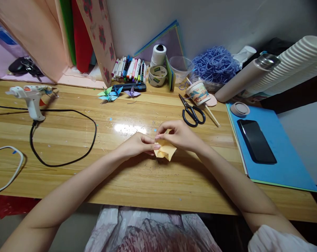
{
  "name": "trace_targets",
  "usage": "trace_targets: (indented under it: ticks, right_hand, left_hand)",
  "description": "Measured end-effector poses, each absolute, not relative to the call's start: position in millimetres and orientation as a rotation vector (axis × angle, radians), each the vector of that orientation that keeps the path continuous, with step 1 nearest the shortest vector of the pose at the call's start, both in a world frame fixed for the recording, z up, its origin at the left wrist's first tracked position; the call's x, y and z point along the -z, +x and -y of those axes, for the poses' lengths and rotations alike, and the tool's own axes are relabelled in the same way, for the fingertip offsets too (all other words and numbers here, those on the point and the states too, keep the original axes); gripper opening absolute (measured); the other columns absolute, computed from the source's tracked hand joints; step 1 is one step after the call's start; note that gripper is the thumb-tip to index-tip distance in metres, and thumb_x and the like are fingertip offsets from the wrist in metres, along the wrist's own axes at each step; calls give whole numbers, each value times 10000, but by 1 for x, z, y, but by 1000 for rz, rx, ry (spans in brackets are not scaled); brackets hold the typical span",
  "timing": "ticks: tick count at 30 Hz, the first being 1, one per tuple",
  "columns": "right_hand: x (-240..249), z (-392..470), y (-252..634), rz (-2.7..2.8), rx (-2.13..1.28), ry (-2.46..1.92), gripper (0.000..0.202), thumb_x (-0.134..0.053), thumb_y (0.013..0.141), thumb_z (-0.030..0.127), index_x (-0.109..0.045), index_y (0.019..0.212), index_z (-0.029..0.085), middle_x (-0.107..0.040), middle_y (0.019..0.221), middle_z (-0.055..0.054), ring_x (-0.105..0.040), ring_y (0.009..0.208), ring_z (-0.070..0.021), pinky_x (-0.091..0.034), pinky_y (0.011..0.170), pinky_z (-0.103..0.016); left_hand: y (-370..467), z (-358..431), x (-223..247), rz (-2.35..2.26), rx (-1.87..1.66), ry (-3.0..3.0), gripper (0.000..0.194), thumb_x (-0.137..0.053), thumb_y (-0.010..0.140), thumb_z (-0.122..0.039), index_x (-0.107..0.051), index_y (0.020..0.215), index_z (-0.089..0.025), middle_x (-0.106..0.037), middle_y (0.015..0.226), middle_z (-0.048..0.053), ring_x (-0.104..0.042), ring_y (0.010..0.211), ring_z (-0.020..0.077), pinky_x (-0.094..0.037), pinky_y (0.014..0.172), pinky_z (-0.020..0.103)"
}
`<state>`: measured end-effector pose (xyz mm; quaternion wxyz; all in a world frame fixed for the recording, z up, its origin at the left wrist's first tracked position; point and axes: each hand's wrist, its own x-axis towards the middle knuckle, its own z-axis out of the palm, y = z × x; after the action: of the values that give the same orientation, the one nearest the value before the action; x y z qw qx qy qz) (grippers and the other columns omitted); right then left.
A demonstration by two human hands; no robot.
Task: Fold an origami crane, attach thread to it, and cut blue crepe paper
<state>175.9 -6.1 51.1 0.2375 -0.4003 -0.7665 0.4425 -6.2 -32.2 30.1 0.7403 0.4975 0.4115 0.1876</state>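
We have the fingers of our left hand point(139, 144) and right hand point(178, 134) pinched on the creased yellow paper point(166, 149), held between them above the worktop point(137, 190); we would do well to pinch lightly, steadying one side while pressing the other's folds. Beyond the fingers, to their right, stand a clear tub point(181, 66), contents uncertain to us, and a tilted printed cup point(199, 93), its inside hidden.
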Motion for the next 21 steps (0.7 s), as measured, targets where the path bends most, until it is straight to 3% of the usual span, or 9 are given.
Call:
trace_targets:
  ticks: [10, 21]
  right_hand:
    - [-50, 9, 173, 2067, -1234, -1144, 105, -627, 748, 234, -661, 682, 158, -661, 689, -16, -584, 658, -121, -407, 562, -220]
    - [-50, 11, 171, 2170, -1278, -1125, 153, -589, 760, 222, -621, 633, 142, -597, 617, 1, -516, 587, -95, -384, 562, -216]
  left_hand:
    - [-8, 33, -18, -993, -455, 1180, 228, -711, 664, -367, -700, 651, -140, -681, 656, 34, -600, 606, 118, -465, 626, 232]
    - [-2, 35, -21, -1070, -508, 1086, 137, -695, 668, -260, -676, 649, -125, -674, 609, 33, -622, 570, 123, -502, 621, 260]
